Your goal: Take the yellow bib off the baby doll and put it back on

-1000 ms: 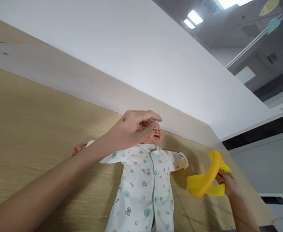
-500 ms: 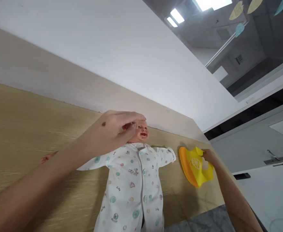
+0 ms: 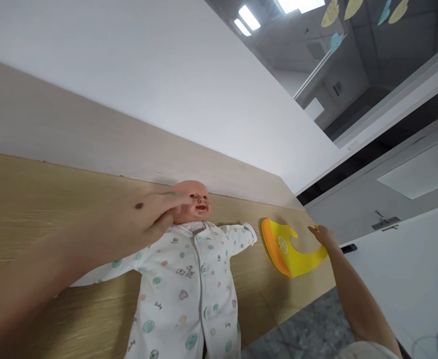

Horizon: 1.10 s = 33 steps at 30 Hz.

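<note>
A baby doll (image 3: 189, 279) in a white printed sleepsuit lies on its back on a tan wooden surface (image 3: 35, 199), its head (image 3: 192, 199) near the back wall. My left hand (image 3: 155, 217) is at the left side of the doll's head and neck, and motion smears its fingers. A yellow bib (image 3: 289, 249) with an orange pocket rim and a lemon print lies flat to the right of the doll's arm. My right hand (image 3: 322, 235) rests at the bib's right strap end, with its fingertips closed on it.
A pale panel (image 3: 91, 139) and a white wall (image 3: 147, 65) rise behind the surface. The surface's front edge drops to a grey marbled floor (image 3: 301, 334). A white cabinet or door (image 3: 409, 259) stands at the right.
My right hand lowered the bib from the air until it lay flat on the surface. My left hand slid off the doll's face toward its neck. The view swung right.
</note>
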Available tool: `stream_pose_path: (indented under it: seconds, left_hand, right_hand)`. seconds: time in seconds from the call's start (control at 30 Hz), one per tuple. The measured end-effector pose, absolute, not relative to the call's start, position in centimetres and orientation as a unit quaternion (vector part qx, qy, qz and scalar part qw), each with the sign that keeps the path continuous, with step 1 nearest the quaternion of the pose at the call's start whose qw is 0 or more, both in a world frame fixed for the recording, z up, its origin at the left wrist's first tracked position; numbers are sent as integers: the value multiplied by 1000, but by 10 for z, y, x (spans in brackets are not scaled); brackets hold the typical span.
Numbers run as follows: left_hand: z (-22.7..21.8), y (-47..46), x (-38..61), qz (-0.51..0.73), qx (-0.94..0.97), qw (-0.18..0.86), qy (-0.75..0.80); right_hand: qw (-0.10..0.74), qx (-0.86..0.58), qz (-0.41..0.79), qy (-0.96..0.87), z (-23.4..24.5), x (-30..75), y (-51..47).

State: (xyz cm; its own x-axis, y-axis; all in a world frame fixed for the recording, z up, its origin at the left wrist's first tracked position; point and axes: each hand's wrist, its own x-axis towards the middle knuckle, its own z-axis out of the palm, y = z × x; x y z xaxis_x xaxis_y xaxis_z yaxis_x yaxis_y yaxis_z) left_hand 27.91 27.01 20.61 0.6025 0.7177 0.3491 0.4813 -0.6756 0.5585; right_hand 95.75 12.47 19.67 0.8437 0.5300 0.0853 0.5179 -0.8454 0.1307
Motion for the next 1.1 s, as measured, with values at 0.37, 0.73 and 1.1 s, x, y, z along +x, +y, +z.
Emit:
stream_pose_path:
  seconds: [0.37, 0.73, 1.1]
  left_hand:
    - [172, 278, 279, 166, 873, 214, 405]
    - [174, 278, 280, 135, 866, 277, 393]
    - [196, 264, 287, 109, 891, 280, 340]
  right_hand:
    - [-64, 988, 56, 126, 201, 943, 119]
    - [-163, 945, 43, 282, 198, 924, 165]
    - [-326, 714, -93, 613, 154, 743, 230]
